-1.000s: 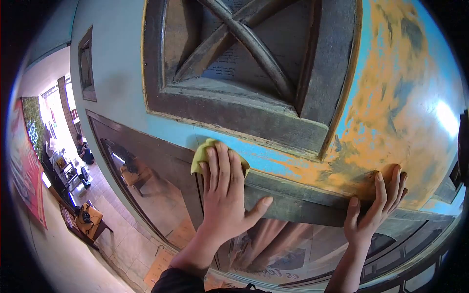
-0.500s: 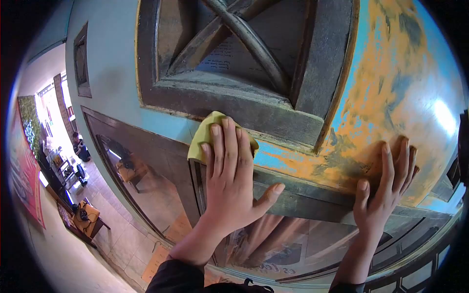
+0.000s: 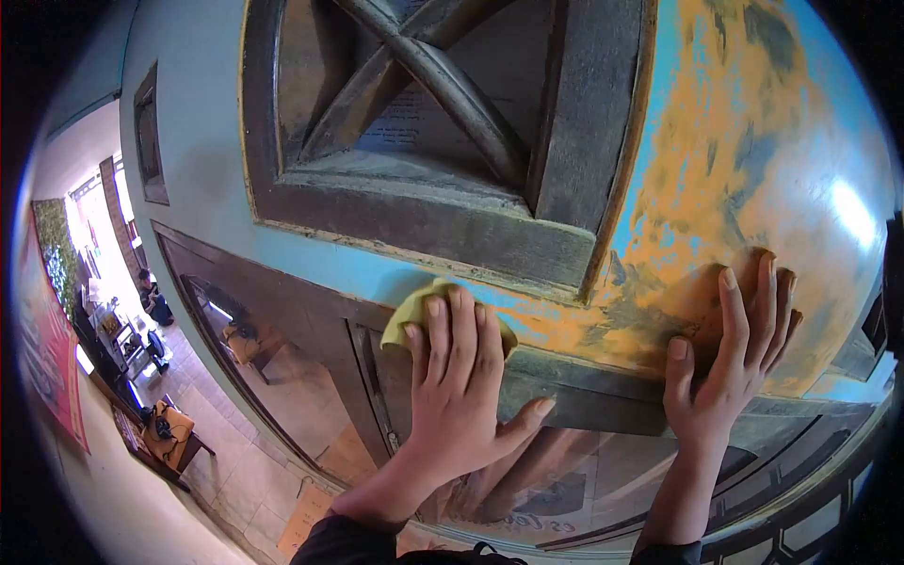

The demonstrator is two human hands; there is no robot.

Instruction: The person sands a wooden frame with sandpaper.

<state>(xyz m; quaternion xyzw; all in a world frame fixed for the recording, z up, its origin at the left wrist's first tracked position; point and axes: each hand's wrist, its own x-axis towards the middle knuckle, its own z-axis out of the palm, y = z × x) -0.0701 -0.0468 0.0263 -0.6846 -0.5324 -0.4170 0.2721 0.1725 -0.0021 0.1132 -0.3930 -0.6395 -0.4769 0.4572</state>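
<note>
My left hand [image 3: 454, 395] lies with its fingers side by side over a yellow-green sheet of sandpaper [image 3: 411, 315], pressing it flat to the wall. The sandpaper rests on the narrow painted strip under a dark wooden frame [image 3: 424, 215]; its middle is hidden beneath my fingers. Farther right, my right hand [image 3: 718, 381] is open, fingers spread, against the wall's worn orange and blue patch [image 3: 678, 226]. It holds nothing.
Crossed wooden bars [image 3: 428, 71] fill the recess above. Below the strip are dark-framed glass panels [image 3: 282, 353]. At far left, an orange-seated chair [image 3: 168, 435] stands on the tiled floor, and a person [image 3: 153, 299] sits farther back.
My left hand and the sandpaper have shifted down and slightly right along the strip. The view has turned a little; my right hand stays against the orange patch.
</note>
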